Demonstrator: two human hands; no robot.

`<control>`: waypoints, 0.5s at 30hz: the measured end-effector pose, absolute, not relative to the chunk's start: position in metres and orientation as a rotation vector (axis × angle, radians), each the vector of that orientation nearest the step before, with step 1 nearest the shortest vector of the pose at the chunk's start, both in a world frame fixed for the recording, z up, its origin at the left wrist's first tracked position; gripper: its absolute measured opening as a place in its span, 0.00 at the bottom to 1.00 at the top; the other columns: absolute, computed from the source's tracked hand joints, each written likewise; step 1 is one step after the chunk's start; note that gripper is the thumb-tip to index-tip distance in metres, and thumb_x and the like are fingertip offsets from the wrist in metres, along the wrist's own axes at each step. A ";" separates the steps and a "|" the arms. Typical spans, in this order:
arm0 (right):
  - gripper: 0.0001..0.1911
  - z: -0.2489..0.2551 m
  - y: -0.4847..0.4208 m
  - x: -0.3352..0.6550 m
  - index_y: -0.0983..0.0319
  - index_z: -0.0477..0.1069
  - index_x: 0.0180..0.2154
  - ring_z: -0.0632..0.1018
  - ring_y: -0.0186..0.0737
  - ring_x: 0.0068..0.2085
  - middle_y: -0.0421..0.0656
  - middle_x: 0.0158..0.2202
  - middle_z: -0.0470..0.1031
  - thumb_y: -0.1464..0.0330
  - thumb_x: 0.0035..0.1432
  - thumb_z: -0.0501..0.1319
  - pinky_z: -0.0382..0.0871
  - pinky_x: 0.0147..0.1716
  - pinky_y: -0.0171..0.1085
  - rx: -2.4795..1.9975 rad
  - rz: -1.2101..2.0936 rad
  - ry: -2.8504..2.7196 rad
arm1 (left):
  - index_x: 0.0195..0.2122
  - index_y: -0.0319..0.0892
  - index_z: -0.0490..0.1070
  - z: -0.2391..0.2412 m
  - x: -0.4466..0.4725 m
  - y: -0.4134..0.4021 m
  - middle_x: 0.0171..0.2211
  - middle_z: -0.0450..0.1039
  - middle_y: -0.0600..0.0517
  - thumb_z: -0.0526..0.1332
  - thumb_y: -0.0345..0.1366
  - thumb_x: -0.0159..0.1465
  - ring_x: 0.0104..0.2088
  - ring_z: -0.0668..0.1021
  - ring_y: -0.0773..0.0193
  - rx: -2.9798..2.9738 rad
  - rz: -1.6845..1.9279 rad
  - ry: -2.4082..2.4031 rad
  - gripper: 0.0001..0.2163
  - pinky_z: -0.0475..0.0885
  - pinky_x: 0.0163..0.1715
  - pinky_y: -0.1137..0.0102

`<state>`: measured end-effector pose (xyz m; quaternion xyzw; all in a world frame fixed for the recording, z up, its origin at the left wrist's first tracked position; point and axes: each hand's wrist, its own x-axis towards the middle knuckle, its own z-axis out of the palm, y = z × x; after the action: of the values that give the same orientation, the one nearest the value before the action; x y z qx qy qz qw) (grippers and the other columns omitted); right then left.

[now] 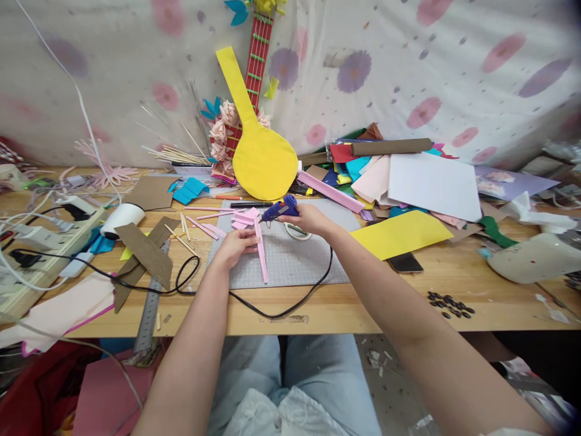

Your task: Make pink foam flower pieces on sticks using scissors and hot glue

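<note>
My left hand (238, 247) is closed on a long pink strip (262, 257), which hangs over a grey cutting mat (290, 270). In my right hand (313, 219) is a blue glue gun (280, 208), its nozzle pointing left at the strip's upper part. Whether the nozzle touches the strip I cannot tell. Several more pink strips (204, 228) and pieces lie left of my left hand and behind it. A white ring-shaped roll (298, 232) rests on the mat under my right hand. A black pen (251, 204) lies at the mat's far edge.
Behind the mat leans a yellow banjo-shaped cutout (264, 158). A black cord (290, 316) loops across the table's front. At left are a power strip (27, 266), brown pieces (147, 254) and a metal ruler (149, 312). To the right are yellow sheet (403, 235) and small black discs (449, 304).
</note>
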<state>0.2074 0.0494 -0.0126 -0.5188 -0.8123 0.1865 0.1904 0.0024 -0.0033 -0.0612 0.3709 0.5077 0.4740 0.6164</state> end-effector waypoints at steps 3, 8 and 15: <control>0.23 -0.011 0.051 0.206 0.61 0.71 0.38 0.74 0.43 0.37 0.46 0.36 0.75 0.51 0.50 0.56 0.63 0.33 0.35 -1.453 0.524 -2.281 | 0.26 0.34 0.73 -0.060 0.003 -0.004 0.25 0.72 0.49 0.68 0.26 0.40 0.25 0.74 0.67 0.854 1.087 1.168 0.11 0.73 0.25 0.71; 0.23 -0.009 0.052 0.205 0.61 0.71 0.38 0.74 0.42 0.37 0.46 0.37 0.75 0.50 0.51 0.54 0.63 0.33 0.34 -1.464 0.517 -2.269 | 0.25 0.34 0.73 -0.058 0.004 -0.005 0.25 0.72 0.50 0.68 0.26 0.39 0.24 0.74 0.68 0.852 1.082 1.183 0.10 0.73 0.25 0.72; 0.22 -0.004 0.052 0.206 0.62 0.71 0.38 0.74 0.40 0.36 0.45 0.37 0.75 0.51 0.52 0.54 0.62 0.33 0.33 -1.496 0.482 -2.288 | 0.26 0.34 0.73 -0.056 0.004 -0.006 0.26 0.72 0.50 0.69 0.27 0.39 0.25 0.74 0.68 0.855 1.079 1.186 0.11 0.72 0.25 0.72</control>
<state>0.2055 0.0524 -0.0045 -0.5298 -0.8106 0.1706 0.1819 0.0043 -0.0059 -0.0563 0.3710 0.5147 0.4685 0.6148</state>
